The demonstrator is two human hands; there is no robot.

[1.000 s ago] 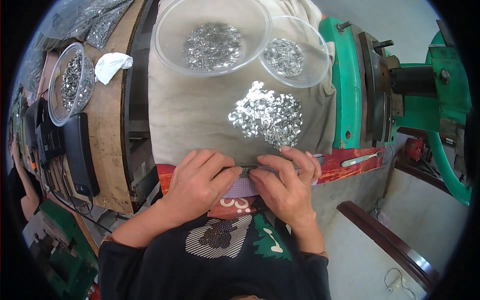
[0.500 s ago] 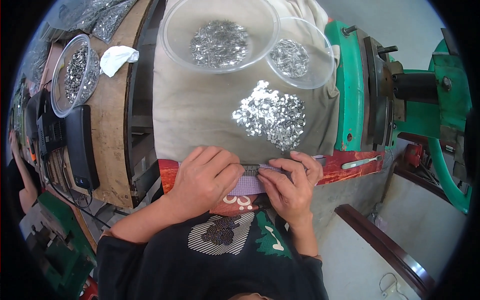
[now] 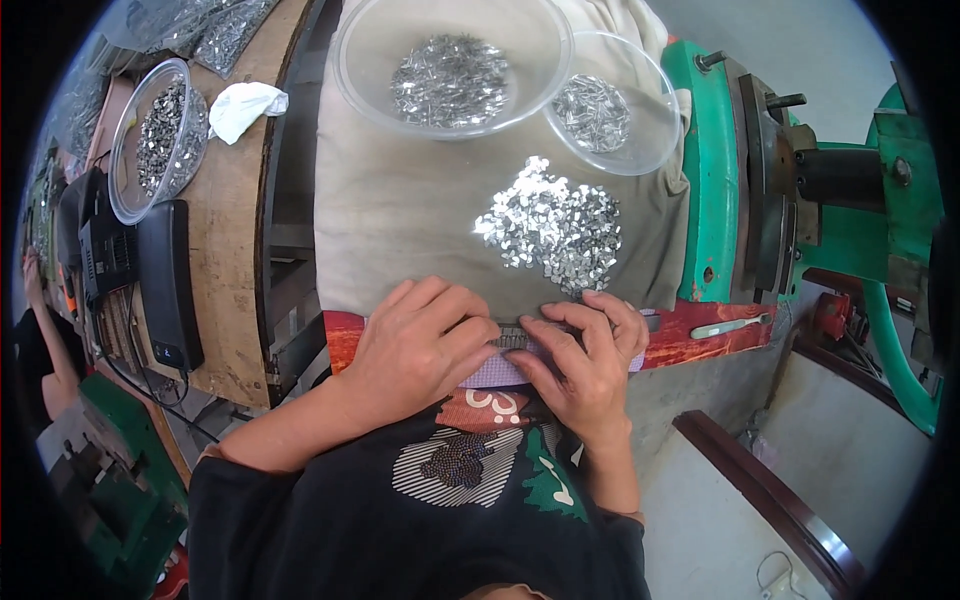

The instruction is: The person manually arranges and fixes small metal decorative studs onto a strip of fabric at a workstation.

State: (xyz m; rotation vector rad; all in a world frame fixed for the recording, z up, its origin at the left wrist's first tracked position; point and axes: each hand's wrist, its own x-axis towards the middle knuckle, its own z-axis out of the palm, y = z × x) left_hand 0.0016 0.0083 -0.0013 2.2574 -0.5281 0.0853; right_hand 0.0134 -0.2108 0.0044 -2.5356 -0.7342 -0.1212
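Note:
My left hand [image 3: 420, 340] and my right hand [image 3: 585, 355] meet at the near edge of a beige cloth [image 3: 400, 220]. Their fingertips pinch a short row of small silver metal pieces [image 3: 512, 338] lined up on a lilac strip [image 3: 495, 375]. Just beyond my right fingers a loose heap of shiny metal pieces [image 3: 550, 225] lies on the cloth. A red board [image 3: 700, 335] runs under both hands.
Two clear plastic bowls of metal pieces, a big bowl [image 3: 450, 65] and a small bowl [image 3: 610, 105], stand at the cloth's far end. A third bowl [image 3: 155, 135] sits on the wooden bench at the left. A green machine [image 3: 800, 190] stands at the right. Another person's arm [image 3: 45, 330] shows far left.
Both hands stayed at the cloth's near edge, fingers shifting slightly on the row of pieces. The view has shifted a little.

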